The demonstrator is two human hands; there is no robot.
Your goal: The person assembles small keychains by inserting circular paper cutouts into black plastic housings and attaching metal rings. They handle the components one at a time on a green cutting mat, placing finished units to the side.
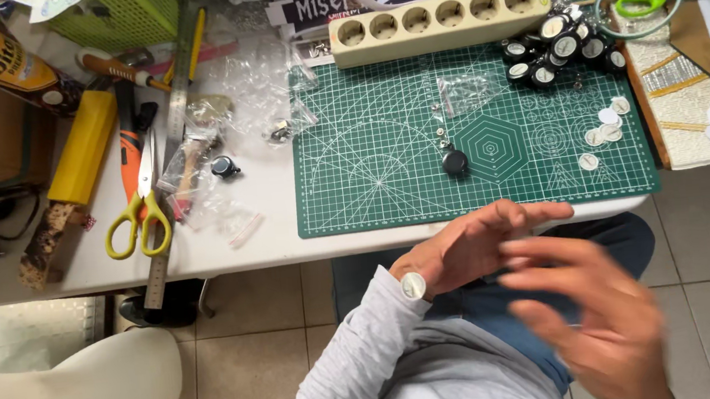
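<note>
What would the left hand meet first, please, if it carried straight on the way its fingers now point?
The left hand points right, along the table's front edge. Its way looks free in this picture; the blurred right hand sits lower, though depth is unclear.

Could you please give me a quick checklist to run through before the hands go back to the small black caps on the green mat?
1. Left hand free: ok, open over the table edge, nothing gripped; a white disc sits at its wrist.
2. Right hand free: cannot tell, it is blurred.
3. Single black cap reachable: ok, alone on the green cutting mat, nothing over it.
4. Pile of black caps contained: ok, gathered at the mat's far right corner.
5. White discs on the mat: ok, loose but lying flat.
6. Scissors out of the way: ok, left of the mat among plastic bags.
</note>
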